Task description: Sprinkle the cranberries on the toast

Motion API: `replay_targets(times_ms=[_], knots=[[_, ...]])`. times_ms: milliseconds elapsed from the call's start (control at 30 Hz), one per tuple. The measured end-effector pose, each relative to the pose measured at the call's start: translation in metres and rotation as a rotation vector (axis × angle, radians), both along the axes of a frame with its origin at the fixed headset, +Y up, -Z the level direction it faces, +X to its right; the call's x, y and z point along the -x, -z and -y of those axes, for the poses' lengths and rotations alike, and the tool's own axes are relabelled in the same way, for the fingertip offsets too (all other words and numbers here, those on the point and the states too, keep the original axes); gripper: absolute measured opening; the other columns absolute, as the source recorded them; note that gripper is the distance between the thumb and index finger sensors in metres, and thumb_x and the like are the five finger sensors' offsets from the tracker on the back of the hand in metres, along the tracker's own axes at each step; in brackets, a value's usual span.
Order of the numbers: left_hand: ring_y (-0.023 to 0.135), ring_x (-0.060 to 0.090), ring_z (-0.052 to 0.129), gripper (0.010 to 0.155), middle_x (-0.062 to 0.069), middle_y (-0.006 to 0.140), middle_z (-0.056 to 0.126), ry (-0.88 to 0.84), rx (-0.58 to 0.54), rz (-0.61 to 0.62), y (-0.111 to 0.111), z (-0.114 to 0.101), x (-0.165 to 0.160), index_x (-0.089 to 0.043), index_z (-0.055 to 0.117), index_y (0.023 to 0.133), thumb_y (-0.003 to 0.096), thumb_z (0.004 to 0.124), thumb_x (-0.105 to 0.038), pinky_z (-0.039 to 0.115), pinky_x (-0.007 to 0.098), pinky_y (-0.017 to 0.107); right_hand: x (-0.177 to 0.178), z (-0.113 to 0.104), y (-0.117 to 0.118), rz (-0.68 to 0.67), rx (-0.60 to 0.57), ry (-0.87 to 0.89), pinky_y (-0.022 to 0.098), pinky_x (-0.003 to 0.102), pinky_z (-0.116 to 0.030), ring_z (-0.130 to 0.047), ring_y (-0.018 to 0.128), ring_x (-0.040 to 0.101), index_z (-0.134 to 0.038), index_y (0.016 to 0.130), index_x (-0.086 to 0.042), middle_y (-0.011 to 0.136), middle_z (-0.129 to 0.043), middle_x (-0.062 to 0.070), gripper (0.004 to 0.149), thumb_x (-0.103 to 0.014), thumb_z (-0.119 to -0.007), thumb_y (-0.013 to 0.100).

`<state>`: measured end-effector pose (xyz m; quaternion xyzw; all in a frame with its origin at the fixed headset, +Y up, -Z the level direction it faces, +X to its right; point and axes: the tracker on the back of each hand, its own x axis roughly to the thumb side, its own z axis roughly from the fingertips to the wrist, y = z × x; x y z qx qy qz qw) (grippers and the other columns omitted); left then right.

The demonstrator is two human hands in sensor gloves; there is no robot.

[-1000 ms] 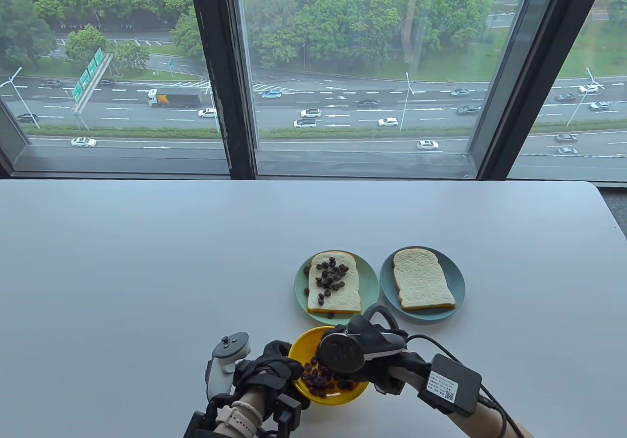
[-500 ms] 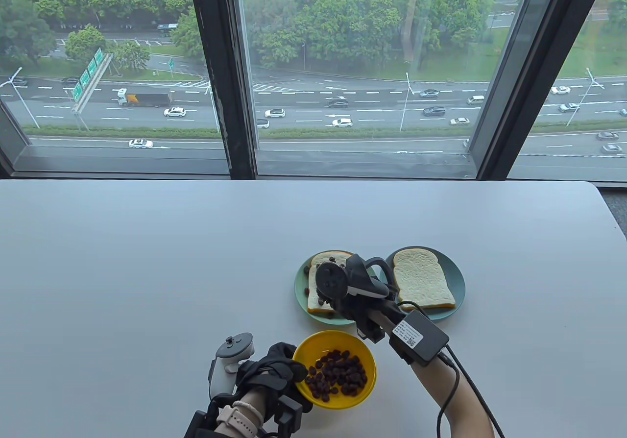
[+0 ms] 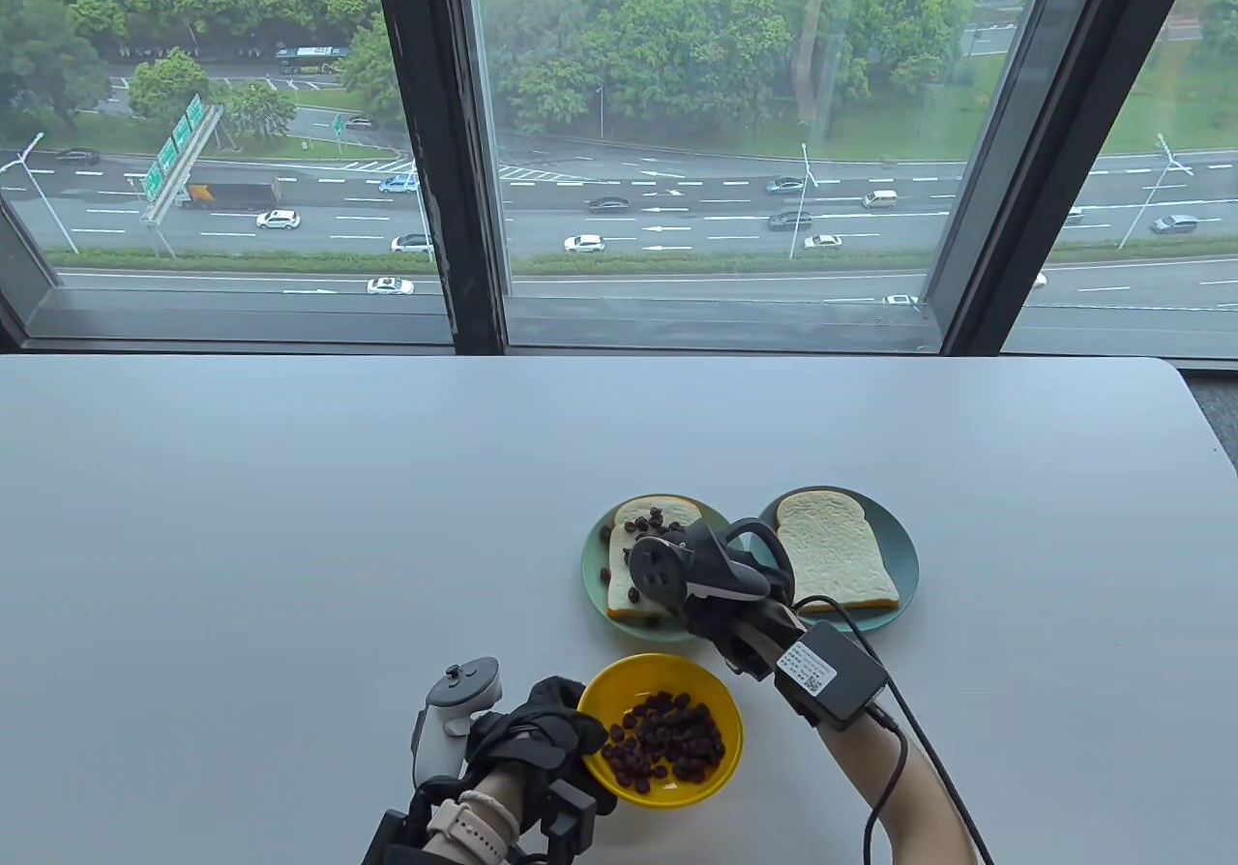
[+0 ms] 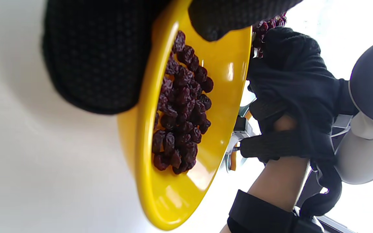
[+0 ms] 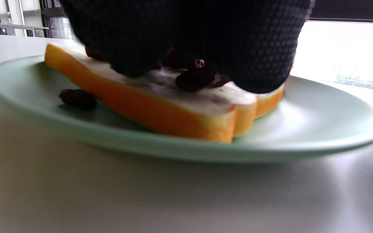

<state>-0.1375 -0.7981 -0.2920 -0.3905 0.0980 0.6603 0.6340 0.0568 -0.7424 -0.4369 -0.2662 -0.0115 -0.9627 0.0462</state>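
Observation:
A yellow bowl (image 3: 716,773) of dark red cranberries (image 3: 667,734) stands near the table's front edge. My left hand (image 3: 578,722) grips its left rim, thumb inside and fingers outside, as the left wrist view shows (image 4: 170,29). My right hand (image 3: 667,586) hovers low over the left toast (image 3: 667,517), which lies on a light green plate (image 3: 592,565) and carries several cranberries. In the right wrist view its bunched fingertips (image 5: 264,64) pinch cranberries (image 5: 194,77) right at the toast's top (image 5: 173,106). A plain toast (image 3: 832,560) lies on a blue plate (image 3: 904,555) to the right.
A few loose cranberries lie on the green plate beside the toast (image 5: 78,98). The white table (image 3: 290,536) stretches left and back to a large window. A cable and a black box (image 3: 830,673) hang on my right forearm above the bowl's right side.
My right hand left the bowl with cranberries and moved up to the left toast, then shifted slightly lower and to the right over it. My left hand and the bowl stayed in place.

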Motion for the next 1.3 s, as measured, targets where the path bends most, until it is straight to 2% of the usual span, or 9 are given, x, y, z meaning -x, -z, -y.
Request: replay_targets(times_ms=[200, 433, 667, 800, 867, 967, 1100, 1200, 1300], knots=[[0.047, 0.035, 0.075, 0.061, 0.018, 0.072, 0.059, 0.004, 0.001, -0.011, 0.0, 0.0, 0.0, -0.023, 0.036, 0.094, 0.0467, 0.073, -0.021, 0.097, 0.037, 0.023, -0.025, -0.03, -0.02, -0.007, 0.007, 0.083, 0.042, 0.026, -0.091, -0.085, 0.074, 0.023, -0.06, 0.086, -0.03, 0.089, -0.063, 0.003, 0.059, -0.033, -0.082, 0.032], [0.048, 0.035, 0.075, 0.061, 0.018, 0.072, 0.059, 0.0, -0.005, -0.019, 0.0, 0.001, -0.001, -0.024, 0.036, 0.094, 0.0468, 0.073, -0.021, 0.097, 0.036, 0.023, -0.03, -0.056, -0.06, -0.141, 0.124, 0.188, 0.045, 0.028, -0.091, -0.084, 0.075, 0.026, -0.056, 0.091, -0.027, 0.092, -0.061, 0.007, 0.063, -0.036, -0.081, 0.033], [0.048, 0.035, 0.075, 0.061, 0.018, 0.072, 0.059, -0.021, -0.019, -0.035, 0.0, 0.0, -0.001, -0.024, 0.036, 0.094, 0.0467, 0.073, -0.021, 0.097, 0.037, 0.023, -0.004, -0.051, -0.102, -0.336, 0.283, 0.073, 0.05, 0.03, -0.088, -0.078, 0.082, 0.031, -0.048, 0.095, -0.026, 0.097, -0.054, 0.012, 0.072, -0.042, -0.08, 0.033], [0.048, 0.035, 0.075, 0.061, 0.018, 0.072, 0.059, -0.045, -0.045, -0.056, 0.0, -0.004, 0.0, -0.024, 0.036, 0.094, 0.0464, 0.074, -0.02, 0.097, 0.037, 0.023, 0.005, -0.034, -0.111, -0.348, 0.433, -0.096, 0.057, 0.03, -0.078, -0.065, 0.087, 0.039, -0.024, 0.099, -0.028, 0.102, -0.032, 0.016, 0.088, -0.049, -0.078, 0.033], [0.047, 0.035, 0.075, 0.061, 0.018, 0.072, 0.058, -0.025, -0.061, -0.052, 0.001, -0.005, 0.0, -0.023, 0.037, 0.094, 0.0459, 0.075, -0.02, 0.097, 0.038, 0.023, 0.009, -0.025, -0.114, -0.362, 0.469, -0.127, 0.06, 0.032, -0.074, -0.057, 0.089, 0.041, -0.021, 0.098, -0.03, 0.102, -0.027, 0.016, 0.088, -0.048, -0.078, 0.033], [0.047, 0.035, 0.075, 0.062, 0.019, 0.071, 0.058, -0.001, -0.062, -0.041, 0.0, -0.004, -0.001, -0.023, 0.036, 0.094, 0.0456, 0.075, -0.02, 0.098, 0.037, 0.022, 0.014, -0.016, -0.115, -0.359, 0.442, -0.169, 0.058, 0.03, -0.073, -0.056, 0.089, 0.039, -0.023, 0.098, -0.032, 0.102, -0.027, 0.013, 0.087, -0.044, -0.08, 0.033], [0.047, 0.035, 0.074, 0.062, 0.019, 0.071, 0.058, -0.001, -0.06, -0.044, 0.0, -0.003, -0.001, -0.023, 0.036, 0.094, 0.0454, 0.075, -0.019, 0.098, 0.038, 0.022, 0.025, -0.012, -0.121, -0.388, 0.211, -0.244, 0.05, 0.023, -0.082, -0.07, 0.082, 0.03, -0.041, 0.095, -0.034, 0.099, -0.047, 0.008, 0.077, -0.042, -0.081, 0.029], [0.046, 0.035, 0.074, 0.062, 0.019, 0.071, 0.058, -0.039, -0.037, -0.047, -0.002, -0.001, -0.002, -0.023, 0.036, 0.094, 0.0455, 0.075, -0.019, 0.098, 0.038, 0.022, 0.032, -0.015, -0.124, -0.372, 0.063, -0.183, 0.038, 0.021, -0.09, -0.084, 0.069, 0.025, -0.062, 0.081, -0.034, 0.089, -0.066, 0.003, 0.055, -0.035, -0.083, 0.029], [0.047, 0.035, 0.074, 0.062, 0.019, 0.071, 0.058, -0.05, -0.036, -0.058, -0.002, -0.001, -0.001, -0.023, 0.036, 0.094, 0.0457, 0.074, -0.019, 0.097, 0.038, 0.022, 0.033, -0.016, -0.127, -0.395, -0.001, -0.2, 0.033, 0.017, -0.093, -0.088, 0.061, 0.021, -0.067, 0.073, -0.037, 0.083, -0.072, -0.002, 0.047, -0.033, -0.084, 0.03]])
